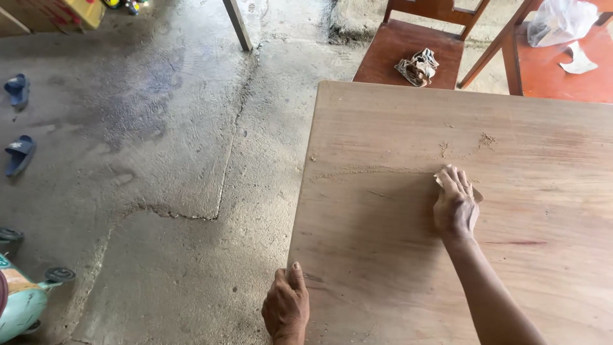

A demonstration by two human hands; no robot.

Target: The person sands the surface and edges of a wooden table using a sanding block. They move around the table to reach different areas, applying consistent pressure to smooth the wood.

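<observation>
I see right hand flat on bare wood counter, fingers pressing sandpaper, dust trails around. Left hand grips counter edge. Cracked concrete floor, chair behind, blue sandals left.

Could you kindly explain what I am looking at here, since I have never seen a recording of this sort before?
There is no machine here: a person wears a camera on the head, and the one picture looks down at their own two bare hands. The right hand presses a small piece of sandpaper flat on a large wooden board. The left hand grips the board's near left edge. Thin lines of sawdust lie on the wood. Beyond the board stands a wooden chair with crumpled rags on its seat. To the left is a cracked concrete floor with two blue sandals.
</observation>
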